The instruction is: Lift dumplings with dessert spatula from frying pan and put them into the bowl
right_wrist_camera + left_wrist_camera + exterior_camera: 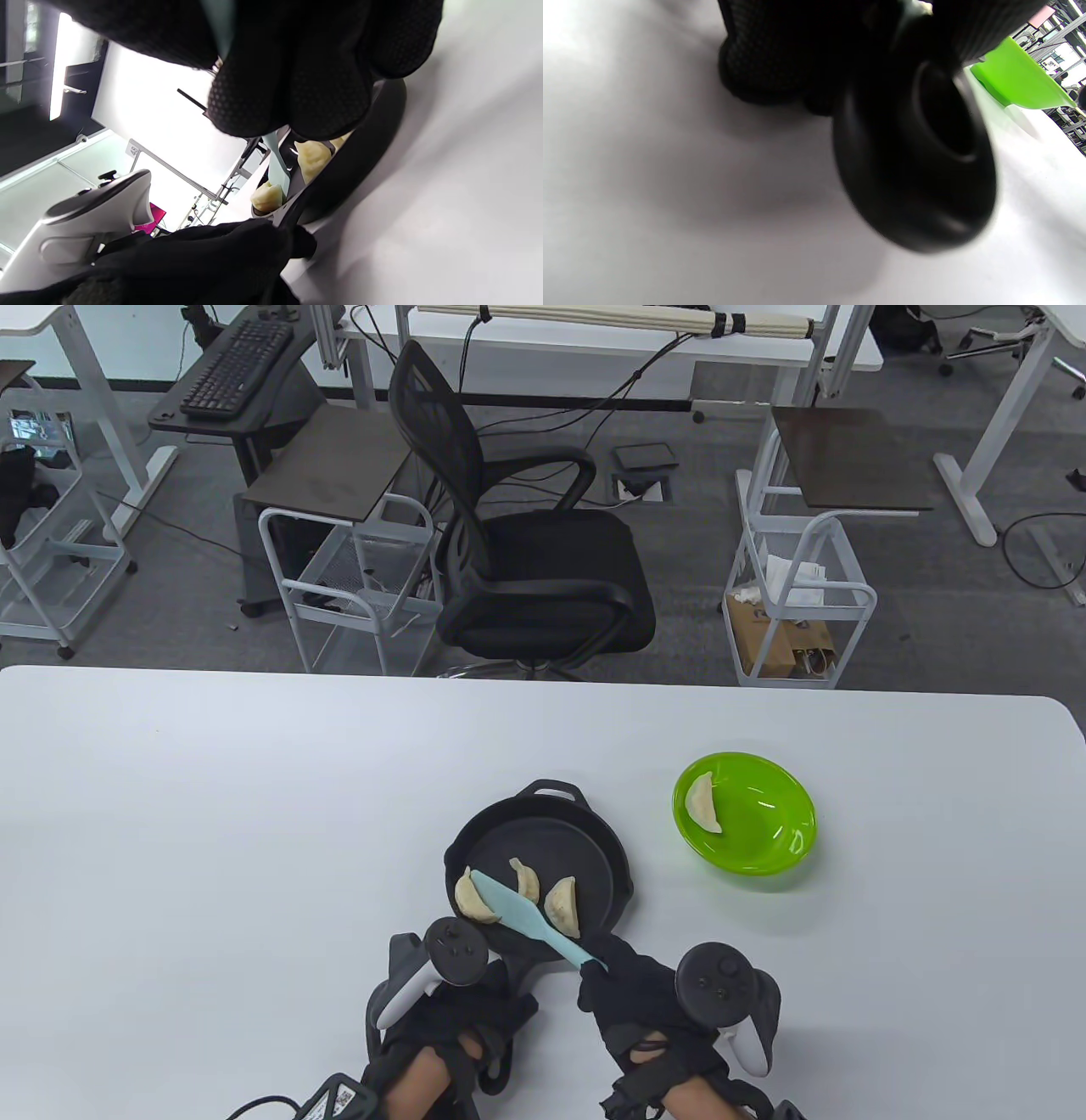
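A black frying pan point(594, 848) lies on the white table with three dumplings in it: left point(472, 899), middle point(527, 881) and right point(562, 906). My right hand point(604, 977) grips the handle of a light blue dessert spatula point(517, 912); its blade tip lies against the left dumpling. In the right wrist view the spatula point(278, 169) runs from my fingers point(297, 80) to a dumpling point(266, 198). My left hand point(496, 984) holds the pan's near handle point(916, 161). The green bowl point(764, 831) to the right holds one dumpling point(704, 804).
The bowl point(1018, 80) stands about a hand's width right of the pan. White table point(212, 831) stretches bare to the left and beyond the pan. Past the far edge stand a black office chair point(526, 560) and wire carts.
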